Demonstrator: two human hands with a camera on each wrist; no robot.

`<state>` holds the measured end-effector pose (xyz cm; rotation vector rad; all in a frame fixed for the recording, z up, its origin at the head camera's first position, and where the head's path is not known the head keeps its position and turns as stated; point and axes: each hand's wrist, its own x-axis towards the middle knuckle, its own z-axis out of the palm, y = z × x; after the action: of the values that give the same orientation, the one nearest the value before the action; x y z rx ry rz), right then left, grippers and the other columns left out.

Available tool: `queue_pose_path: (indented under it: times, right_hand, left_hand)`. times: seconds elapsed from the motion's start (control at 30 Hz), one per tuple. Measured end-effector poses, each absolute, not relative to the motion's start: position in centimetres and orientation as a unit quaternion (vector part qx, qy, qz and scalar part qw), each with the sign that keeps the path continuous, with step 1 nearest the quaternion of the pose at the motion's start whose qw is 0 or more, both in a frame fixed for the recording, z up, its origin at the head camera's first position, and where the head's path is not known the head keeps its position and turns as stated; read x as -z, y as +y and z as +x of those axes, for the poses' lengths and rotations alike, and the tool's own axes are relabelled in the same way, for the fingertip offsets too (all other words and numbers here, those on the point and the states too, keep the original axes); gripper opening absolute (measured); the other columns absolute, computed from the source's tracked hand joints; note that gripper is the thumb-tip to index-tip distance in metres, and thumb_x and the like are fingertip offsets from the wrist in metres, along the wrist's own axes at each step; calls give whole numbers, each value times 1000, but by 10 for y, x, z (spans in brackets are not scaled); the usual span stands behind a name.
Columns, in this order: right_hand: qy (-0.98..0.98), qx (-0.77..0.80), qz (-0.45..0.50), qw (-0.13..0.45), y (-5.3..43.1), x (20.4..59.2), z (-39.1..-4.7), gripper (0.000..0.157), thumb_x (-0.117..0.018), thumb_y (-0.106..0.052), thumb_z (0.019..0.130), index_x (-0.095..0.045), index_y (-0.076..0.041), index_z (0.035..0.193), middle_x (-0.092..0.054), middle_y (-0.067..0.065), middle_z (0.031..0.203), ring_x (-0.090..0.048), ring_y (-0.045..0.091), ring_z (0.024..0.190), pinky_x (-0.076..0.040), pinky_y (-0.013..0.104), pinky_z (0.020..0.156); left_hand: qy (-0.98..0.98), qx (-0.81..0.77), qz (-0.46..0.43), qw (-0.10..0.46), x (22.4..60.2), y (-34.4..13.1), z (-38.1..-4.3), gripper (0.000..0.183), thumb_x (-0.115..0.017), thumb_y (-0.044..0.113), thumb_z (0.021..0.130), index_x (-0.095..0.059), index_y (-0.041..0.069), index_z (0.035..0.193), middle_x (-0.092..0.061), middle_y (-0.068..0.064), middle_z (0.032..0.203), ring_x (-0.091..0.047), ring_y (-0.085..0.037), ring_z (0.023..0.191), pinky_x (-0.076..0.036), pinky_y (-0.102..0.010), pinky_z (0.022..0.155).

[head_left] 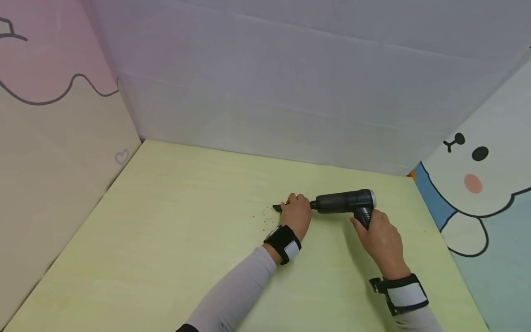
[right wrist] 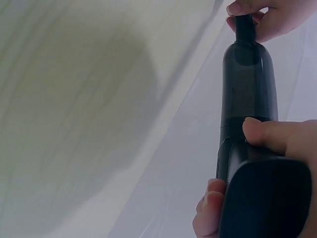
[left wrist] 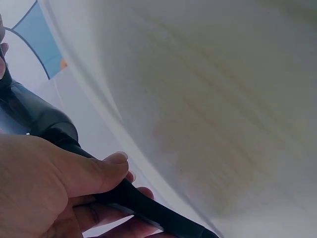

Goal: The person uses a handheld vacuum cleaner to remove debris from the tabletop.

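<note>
A black handheld vacuum cleaner point(head_left: 338, 203) lies nearly level above the yellow tabletop point(head_left: 174, 240), its slim nozzle pointing left. My right hand point(head_left: 383, 240) grips the handle; in the right wrist view the right thumb point(right wrist: 267, 134) lies along the body. My left hand point(head_left: 296, 216) holds the nozzle point(left wrist: 143, 203) near where it joins the body, thumb on one side and fingers on the other. Small red crumbs point(head_left: 267, 219) are scattered on the tabletop just left of the nozzle tip point(head_left: 276, 208), which shows past the left hand.
A pale wall point(head_left: 265, 92) rises along the table's far edge. Side panels with printed drawings stand at the left point(head_left: 62, 152) and right point(head_left: 489, 230). Both wrists wear black straps, and the forearms have grey sleeves.
</note>
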<state>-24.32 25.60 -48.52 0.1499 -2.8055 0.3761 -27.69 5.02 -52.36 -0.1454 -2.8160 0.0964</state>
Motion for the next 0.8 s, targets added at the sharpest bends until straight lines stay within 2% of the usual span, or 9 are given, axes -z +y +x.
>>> queue_pose_path:
  times: [0.57,0.8]
  right_hand:
    - [-977,-131,72,149,258,486,-240,49,-74,-31,94,-54,13,97,-52,17,75,-47,23,52,-36,32,42]
    - [-978,-132,69,144,252,489,-237,49,-74,-31,93,-54,13,98,-52,17,77,-48,24,54,-36,33,43]
  left_hand:
    - [-986,-41,-10,160,515,51,-261,16,-67,32,98,-75,18,100,-65,-1,93,-64,-20,90,-62,-35,83]
    - [-987,-55,-11,152,522,48,-258,17,-66,33,99,-74,18,102,-64,-2,92,-64,-20,88,-62,-36,82]
